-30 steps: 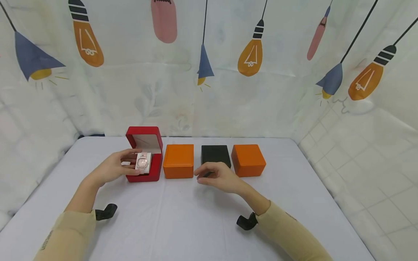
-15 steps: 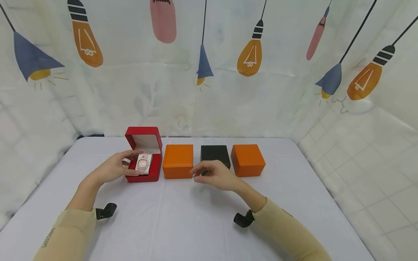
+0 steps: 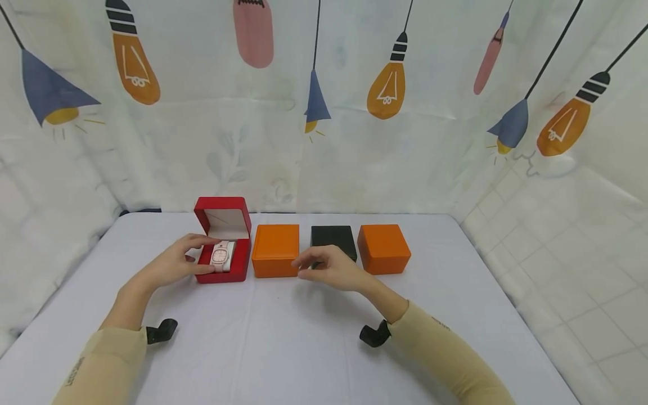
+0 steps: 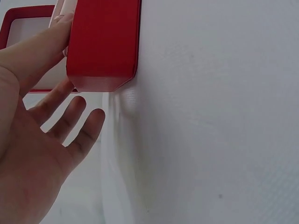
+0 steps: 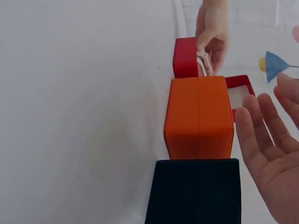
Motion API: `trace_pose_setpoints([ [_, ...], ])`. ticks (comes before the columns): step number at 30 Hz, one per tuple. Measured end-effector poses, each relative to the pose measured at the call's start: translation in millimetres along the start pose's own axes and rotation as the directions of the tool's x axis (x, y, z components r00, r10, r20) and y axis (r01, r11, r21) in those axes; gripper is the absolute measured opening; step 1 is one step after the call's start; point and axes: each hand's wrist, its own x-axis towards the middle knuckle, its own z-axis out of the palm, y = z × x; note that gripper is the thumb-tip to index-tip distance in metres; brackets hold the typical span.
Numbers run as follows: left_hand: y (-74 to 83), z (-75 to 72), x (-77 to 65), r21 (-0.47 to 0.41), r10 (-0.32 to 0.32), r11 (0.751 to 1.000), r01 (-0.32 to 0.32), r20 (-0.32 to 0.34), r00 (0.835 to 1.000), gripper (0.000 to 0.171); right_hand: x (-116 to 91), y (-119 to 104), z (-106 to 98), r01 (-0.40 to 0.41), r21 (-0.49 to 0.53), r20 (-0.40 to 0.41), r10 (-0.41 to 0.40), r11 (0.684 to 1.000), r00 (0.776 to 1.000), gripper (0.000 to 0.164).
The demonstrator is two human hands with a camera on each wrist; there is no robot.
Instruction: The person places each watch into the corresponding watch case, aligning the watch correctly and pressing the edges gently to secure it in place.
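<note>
My left hand [image 3: 174, 261] pinches a pink wristwatch [image 3: 220, 257] between thumb and forefinger. The watch is wrapped on a white cushion and sits in an open red box [image 3: 244, 263], whose lid stands up behind it. In the left wrist view the other fingers [image 4: 88, 133] are spread, beside the red box's wall [image 4: 105, 46]. My right hand [image 3: 331, 269] hovers with relaxed fingers in front of a closed black box [image 3: 334, 237], holding nothing. Its fingertips come close to the front corner of a closed orange box [image 3: 275, 250].
A second closed orange box [image 3: 383, 248] stands at the right end of the row. All the boxes rest near the back edge of a white-covered table [image 3: 283, 349]. Behind hangs a white curtain [image 3: 344, 169] printed with lamps. Black wrist mounts [image 3: 162, 331] stick out from both sleeves.
The watch on its cushion has settled slightly lower and to the right in the red box, with the left fingers following. My right hand has drifted a little left and up.
</note>
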Motion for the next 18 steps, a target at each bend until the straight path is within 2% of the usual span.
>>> trace_pose_setpoints([
  [6, -3.7, -4.9, -6.7, -0.016, 0.031, 0.999, -0.031, -0.016, 0.999, 0.062, 6.7, 2.5, -2.7, -0.005, 0.005, -0.002, 0.005, 1.000, 1.000, 0.025],
  [11, -1.9, -13.3, -11.5, -0.020, -0.012, 1.000, 0.011, -0.043, 0.999, 0.061, 14.6, 1.8, -7.1, -0.014, 0.034, 0.000, 0.014, 0.999, 1.000, 0.026],
  [15, 1.4, -20.6, -11.0, -0.041, -0.059, 0.998, 0.054, -0.115, 0.992, 0.060, 25.4, 0.9, -10.9, -0.012, -0.010, 0.005, 0.012, 1.000, 1.000, 0.028],
  [18, 5.7, -24.2, -7.3, -0.064, -0.078, 0.996, 0.066, -0.212, 0.974, 0.061, 35.9, 0.8, -12.1, -0.020, -0.041, 0.008, 0.020, 0.999, 1.000, 0.031],
])
